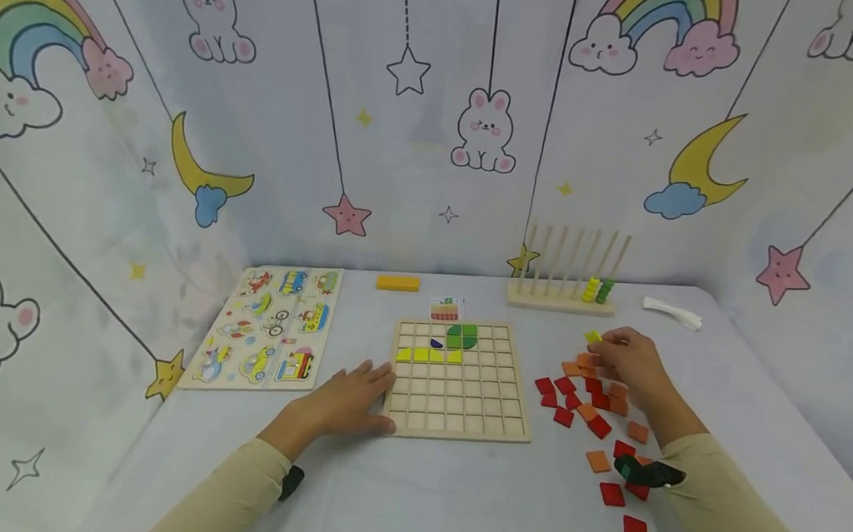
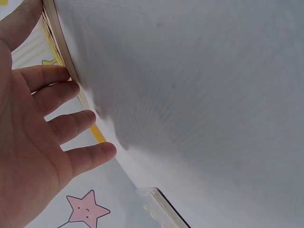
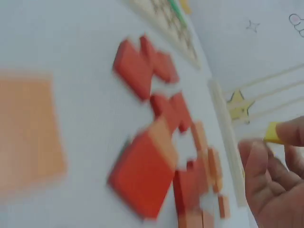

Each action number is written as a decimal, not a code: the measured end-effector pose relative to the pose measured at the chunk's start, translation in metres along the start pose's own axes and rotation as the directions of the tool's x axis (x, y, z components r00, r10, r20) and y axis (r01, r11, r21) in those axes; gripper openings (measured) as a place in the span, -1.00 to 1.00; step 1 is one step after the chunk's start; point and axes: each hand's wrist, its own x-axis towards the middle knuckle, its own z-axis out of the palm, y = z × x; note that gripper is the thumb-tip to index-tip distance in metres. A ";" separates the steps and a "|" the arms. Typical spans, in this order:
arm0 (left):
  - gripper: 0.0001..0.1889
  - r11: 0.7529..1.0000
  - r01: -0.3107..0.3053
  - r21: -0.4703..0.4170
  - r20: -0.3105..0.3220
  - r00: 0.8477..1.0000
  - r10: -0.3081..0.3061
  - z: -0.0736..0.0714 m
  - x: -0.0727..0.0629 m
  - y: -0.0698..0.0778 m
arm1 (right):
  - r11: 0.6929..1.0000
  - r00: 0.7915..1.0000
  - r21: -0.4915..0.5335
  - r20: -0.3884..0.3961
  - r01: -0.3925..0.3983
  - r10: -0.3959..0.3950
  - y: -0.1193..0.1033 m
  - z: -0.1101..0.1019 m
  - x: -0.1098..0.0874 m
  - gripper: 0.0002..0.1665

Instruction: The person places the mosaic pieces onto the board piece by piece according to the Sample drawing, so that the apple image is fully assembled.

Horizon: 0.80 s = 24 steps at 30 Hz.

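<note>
Yellow tile [image 1: 593, 336] is pinched between thumb and fingers of the right hand [image 1: 632, 367], right at the fingertips and too covered to call a long axis, with loose orange tiles [image 1: 571, 368] just on the near side. Grid board [image 1: 466, 404] is off to the left of that grip, and the left hand [image 1: 348, 399], fingers spread, holding nothing, touches its left edge, so it's way farther from the tile.

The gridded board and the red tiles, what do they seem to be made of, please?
The gridded board looks like bare, matt wood, given its pale tan colour. The red tiles seem smooth, perhaps painted wood or plastic: evenly coloured, but blur hides any grain.
</note>
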 end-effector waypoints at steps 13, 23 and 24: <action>-0.09 1.000 0.007 -0.020 0.013 1.000 -0.007 -0.001 -0.001 0.001 | 0.905 0.973 0.423 0.194 0.031 -0.124 -0.016 0.079 0.017 -0.38; -0.09 1.000 0.009 -0.004 0.018 1.000 -0.009 0.000 0.001 -0.001 | 0.992 0.956 0.060 0.266 0.112 -0.124 -0.029 0.117 0.025 -0.46; -0.09 1.000 0.009 -0.006 0.017 1.000 -0.009 0.001 0.001 -0.001 | 0.991 0.953 -0.006 0.276 0.133 -0.126 -0.030 0.121 0.025 -0.48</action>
